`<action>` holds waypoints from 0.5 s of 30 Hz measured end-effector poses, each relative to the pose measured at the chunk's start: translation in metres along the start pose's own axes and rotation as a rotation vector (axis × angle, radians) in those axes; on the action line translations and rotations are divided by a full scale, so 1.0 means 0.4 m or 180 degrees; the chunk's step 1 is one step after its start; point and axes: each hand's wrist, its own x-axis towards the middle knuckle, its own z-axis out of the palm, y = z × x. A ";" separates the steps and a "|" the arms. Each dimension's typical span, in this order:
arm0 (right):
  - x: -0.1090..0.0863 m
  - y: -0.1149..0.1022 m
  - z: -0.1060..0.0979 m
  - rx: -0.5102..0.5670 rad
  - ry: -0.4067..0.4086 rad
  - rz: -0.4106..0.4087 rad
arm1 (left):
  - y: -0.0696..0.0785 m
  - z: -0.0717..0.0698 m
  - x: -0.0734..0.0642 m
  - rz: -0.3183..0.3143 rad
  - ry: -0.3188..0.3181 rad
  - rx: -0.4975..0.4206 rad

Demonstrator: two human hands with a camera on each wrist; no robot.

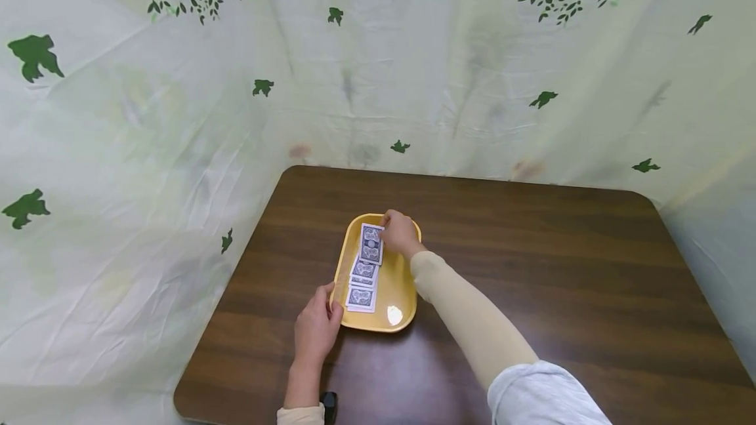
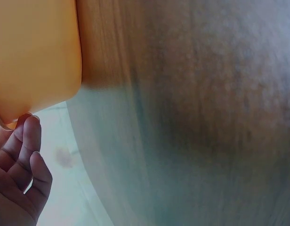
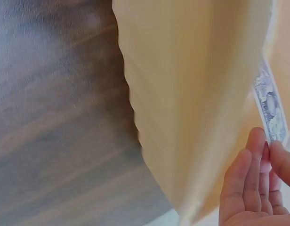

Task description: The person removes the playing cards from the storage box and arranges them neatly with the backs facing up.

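Note:
A yellow tray with rounded corners holds several playing cards, blue patterned backs up, lying in an overlapping column along its left side. At the tray's near left corner, my left hand grips the rim between thumb and fingers; in the left wrist view the fingertips meet the tray's edge. My right hand reaches over the far right part of the tray and pinches the right edge of the topmost playing card. The right wrist view shows that pinched card between thumb and fingers, partly hidden by the sleeve.
The tray is at the left part of a dark brown wooden table with rounded corners. Behind and beside the table hangs a pale cloth printed with green leaves. A black band is on the left wrist.

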 end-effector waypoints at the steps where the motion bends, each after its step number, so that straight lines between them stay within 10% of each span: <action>1: -0.002 0.000 -0.005 0.0107 0.0030 0.0010 | 0.000 0.001 -0.001 0.0001 0.0001 0.0002; 15: -0.055 0.044 -0.109 0.1096 0.0446 0.0077 | 0.004 0.003 0.001 -0.0095 -0.0103 0.0016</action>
